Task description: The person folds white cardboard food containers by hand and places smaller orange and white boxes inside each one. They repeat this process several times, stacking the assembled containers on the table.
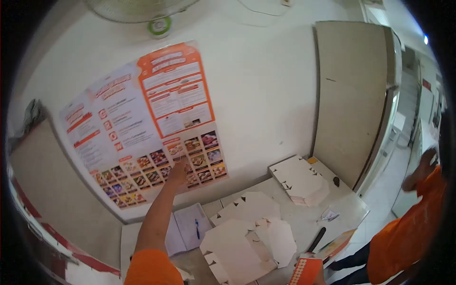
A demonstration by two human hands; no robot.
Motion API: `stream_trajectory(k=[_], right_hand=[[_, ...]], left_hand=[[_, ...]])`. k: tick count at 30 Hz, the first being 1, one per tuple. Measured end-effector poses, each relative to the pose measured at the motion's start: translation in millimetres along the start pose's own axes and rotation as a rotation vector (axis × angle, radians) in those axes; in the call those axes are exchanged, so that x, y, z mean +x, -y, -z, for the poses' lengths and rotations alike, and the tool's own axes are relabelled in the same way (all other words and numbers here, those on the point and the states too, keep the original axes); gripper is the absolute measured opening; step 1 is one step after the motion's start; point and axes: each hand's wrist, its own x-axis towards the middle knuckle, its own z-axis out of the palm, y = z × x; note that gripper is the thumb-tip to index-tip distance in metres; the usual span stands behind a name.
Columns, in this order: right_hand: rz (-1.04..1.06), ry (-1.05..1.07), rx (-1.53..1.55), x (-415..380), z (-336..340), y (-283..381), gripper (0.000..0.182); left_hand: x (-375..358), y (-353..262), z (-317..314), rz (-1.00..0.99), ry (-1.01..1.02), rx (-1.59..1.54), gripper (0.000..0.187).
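My left hand (178, 174) reaches up to a poster (176, 102) on the wall, at its rows of small food pictures. A finger is stretched out and nothing shows in the hand. At the bottom edge, my right hand (319, 277) is only partly in view, closed on an orange and white box (304, 270). A black-handled tool (316, 240) lies just above that box. Flat white cardboard box blanks (232, 251) cover the middle of the table (349, 209). Under my left arm, an open notebook (181, 231) has a blue pen (197, 229) on it.
More white blanks (301, 178) are stacked at the table's back right. A small plastic packet (328, 216) lies near the right edge. A person in an orange shirt (403, 237) stands at the right. Tall boards (349, 99) flank the table, and a fan (137, 5) hangs above.
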Motion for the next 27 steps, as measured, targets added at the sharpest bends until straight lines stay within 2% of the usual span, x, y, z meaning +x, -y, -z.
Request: stream_trajectory(k=[2, 4, 6, 8, 9, 11, 13, 15, 19, 22, 24, 25, 27], right_hand=[[-0.001, 0.043, -0.012, -5.4, -6.1, 2.4, 0.035], [-0.011, 0.081, 0.001, -8.9, -17.3, -0.1, 0.036], [-0.013, 0.117, -0.007, -14.2, -20.0, -0.7, 0.037], [-0.017, 0.165, -0.035, -16.7, -22.6, -2.7, 0.038], [-0.016, 0.2, -0.054, -16.7, -21.5, 0.1, 0.039], [-0.017, 0.284, -0.077, -16.0, -34.4, 0.4, 0.04], [-0.061, 0.396, -0.092, -24.7, -50.6, -0.4, 0.041], [-0.117, 0.513, -0.11, -30.3, -71.6, 1.7, 0.043], [-0.136, 0.712, -0.142, -21.2, -139.7, 4.1, 0.045], [-0.107, 0.791, -0.166, -15.2, -216.5, 2.6, 0.047], [-0.067, 0.776, -0.208, -17.5, -277.2, -3.1, 0.048], [0.002, 0.719, -0.264, -19.5, -309.6, -7.0, 0.049], [0.234, 0.465, -0.457, -36.7, -373.0, 8.6, 0.051]], left_hand=[[-77.1, -18.4, -6.9, -0.069, -0.573, 0.098, 0.061], [-130.1, 7.7, -42.2, -0.349, -0.797, -0.163, 0.071], [-220.4, 23.0, -76.7, -0.345, -0.924, -0.18, 0.075], [-313.9, 55.9, -114.0, -0.242, -0.945, -0.067, 0.083], [-342.1, 82.3, -152.7, -0.136, -1.051, -0.321, 0.069], [-409.5, 132.3, -208.8, 0.243, -1.196, -0.414, 0.062], [-467.3, 184.9, -253.7, 0.583, -1.206, -0.539, 0.058], [-507.4, 218.9, -262.3, 0.608, -1.174, -0.325, 0.056], [-534.9, 268.2, -297.8, 0.663, -0.94, -0.452, 0.055], [-535.6, 275.4, -314.8, 0.583, -0.871, -0.338, 0.051], [-530.8, 263.2, -295.9, 0.466, -0.625, -1.006, 0.053], [-528.2, 265.9, -287.9, 0.444, -0.604, -1.016, 0.053], [-525.2, 269.8, -277.0, 0.362, -0.241, -0.877, 0.059]])
